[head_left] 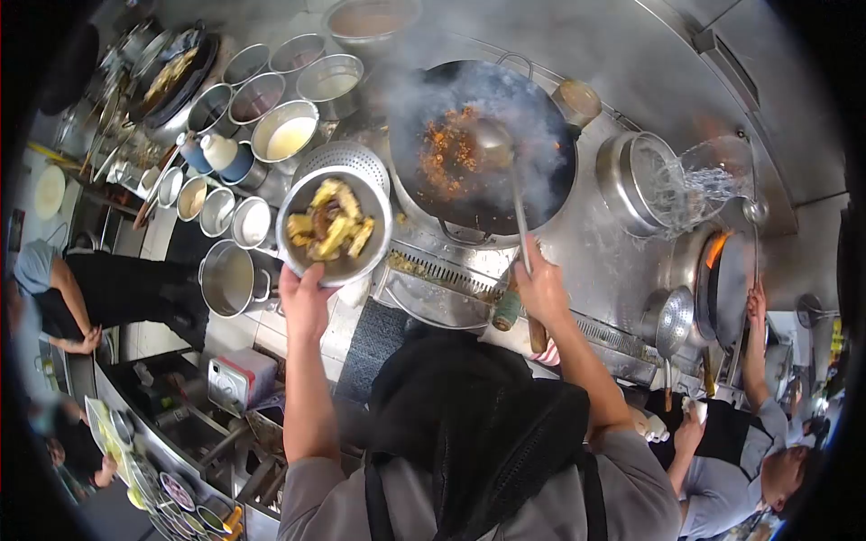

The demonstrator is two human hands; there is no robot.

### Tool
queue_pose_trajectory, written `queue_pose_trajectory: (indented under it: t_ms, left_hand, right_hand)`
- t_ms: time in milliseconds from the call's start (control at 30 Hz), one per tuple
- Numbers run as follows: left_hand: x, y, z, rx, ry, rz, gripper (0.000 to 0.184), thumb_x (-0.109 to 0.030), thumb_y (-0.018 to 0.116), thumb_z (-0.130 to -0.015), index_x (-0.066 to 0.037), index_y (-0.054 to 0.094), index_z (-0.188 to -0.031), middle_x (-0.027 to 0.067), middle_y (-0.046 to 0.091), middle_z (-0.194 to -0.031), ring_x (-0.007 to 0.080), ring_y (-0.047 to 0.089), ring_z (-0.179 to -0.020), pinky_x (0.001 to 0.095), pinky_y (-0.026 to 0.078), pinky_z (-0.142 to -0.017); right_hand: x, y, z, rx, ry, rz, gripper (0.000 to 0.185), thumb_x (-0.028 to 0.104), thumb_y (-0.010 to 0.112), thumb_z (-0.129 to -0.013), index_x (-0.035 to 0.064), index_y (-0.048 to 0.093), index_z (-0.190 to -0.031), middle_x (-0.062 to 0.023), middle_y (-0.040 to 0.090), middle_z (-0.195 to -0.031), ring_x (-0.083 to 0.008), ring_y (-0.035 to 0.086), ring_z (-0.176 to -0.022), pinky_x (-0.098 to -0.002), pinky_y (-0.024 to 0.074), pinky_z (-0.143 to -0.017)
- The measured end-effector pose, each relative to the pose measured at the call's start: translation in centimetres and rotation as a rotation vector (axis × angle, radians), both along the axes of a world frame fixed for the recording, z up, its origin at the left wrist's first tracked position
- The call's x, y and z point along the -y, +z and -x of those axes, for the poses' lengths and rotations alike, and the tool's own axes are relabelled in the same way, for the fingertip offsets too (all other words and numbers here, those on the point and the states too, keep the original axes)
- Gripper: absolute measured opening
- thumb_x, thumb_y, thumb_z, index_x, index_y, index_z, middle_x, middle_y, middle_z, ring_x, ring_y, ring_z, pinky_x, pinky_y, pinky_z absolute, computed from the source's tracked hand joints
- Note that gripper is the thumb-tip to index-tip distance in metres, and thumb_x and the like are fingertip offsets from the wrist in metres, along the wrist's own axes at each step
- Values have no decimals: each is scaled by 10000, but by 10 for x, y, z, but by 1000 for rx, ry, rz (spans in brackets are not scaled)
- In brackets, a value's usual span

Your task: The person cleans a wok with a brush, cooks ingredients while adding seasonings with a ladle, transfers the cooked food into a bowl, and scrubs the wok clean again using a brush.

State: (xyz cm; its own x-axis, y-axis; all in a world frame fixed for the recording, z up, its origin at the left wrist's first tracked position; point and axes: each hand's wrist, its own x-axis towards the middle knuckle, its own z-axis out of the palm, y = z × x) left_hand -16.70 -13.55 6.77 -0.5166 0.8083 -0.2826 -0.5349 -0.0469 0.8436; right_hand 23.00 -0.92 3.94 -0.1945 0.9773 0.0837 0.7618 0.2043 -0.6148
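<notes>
My left hand (pixel 305 302) grips the near rim of a steel bowl (pixel 382 236) that holds yellow and brown fried pieces (pixel 330 225). The bowl is tilted, left of the wok and partly over a perforated strainer (pixel 347 158). In my right hand (pixel 539 284) is the handle of a ladle (pixel 492 144), whose head is inside the large black wok (pixel 550 185). Chopped reddish-orange bits (pixel 448 153) lie in the wok beside the ladle. Smoke rises over the wok and blurs part of it.
Metal containers of sauces (pixel 290 135) and small seasoning bowls (pixel 216 212) stand at the left. An empty pot (pixel 227 278) is below them. At the right, water splashes at a steel pot (pixel 627 185), and a co-worker (pixel 740 460) stands near a flaming wok (pixel 729 288). More people are at the left.
</notes>
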Motion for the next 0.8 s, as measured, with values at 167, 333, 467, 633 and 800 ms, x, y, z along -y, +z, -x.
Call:
queue_pose_trajectory:
  t_ms: [167, 333, 467, 633, 800]
  left_hand:
    - [-129, -14, -37, -270, -89, 17, 201, 15, 615, -933, -4, 607, -1133, 92, 693, -1029, 156, 704, -846, 299, 622, -634]
    - [-244, -23, -76, -1364, 106, -286, 220, 95, 572, -828, 34, 599, -1037, 229, 593, -1295, 372, 650, -1005, 389, 544, -851]
    - [-291, -15, -83, -1501, 18, -358, 218, 112, 599, -777, 5, 580, -966, 216, 537, -1406, 440, 631, -1170, 444, 556, -966]
    - [-300, 24, -85, -1620, 16, -421, 232, 97, 626, -735, -25, 559, -921, 200, 521, -1449, 419, 632, -1199, 451, 588, -928]
    - [-290, 5, -109, -1664, -145, -378, 228, 54, 642, -752, -52, 558, -936, 176, 539, -1462, 427, 616, -1204, 475, 585, -890]
  right_hand:
    - [-15, 48, 17, -59, 63, 58, 592, 54, 650, -904, 156, 556, -1480, -318, 698, -957, -493, 685, -830, -518, 560, -776]
    - [38, 31, -86, 329, -98, -18, 695, 1, 618, -843, 240, 554, -1493, -246, 684, -954, -461, 698, -834, -545, 562, -778]
    - [70, 66, -108, 579, -145, 120, 734, -6, 579, -857, 324, 521, -1510, -201, 664, -947, -448, 702, -813, -553, 576, -747]
    - [81, 96, -112, 627, -141, 124, 733, -9, 569, -863, 341, 519, -1505, -162, 648, -959, -438, 703, -803, -542, 582, -738]
    - [55, 118, -89, 458, -124, 18, 650, 22, 576, -910, 316, 547, -1490, -180, 642, -916, -426, 692, -805, -532, 570, -754]
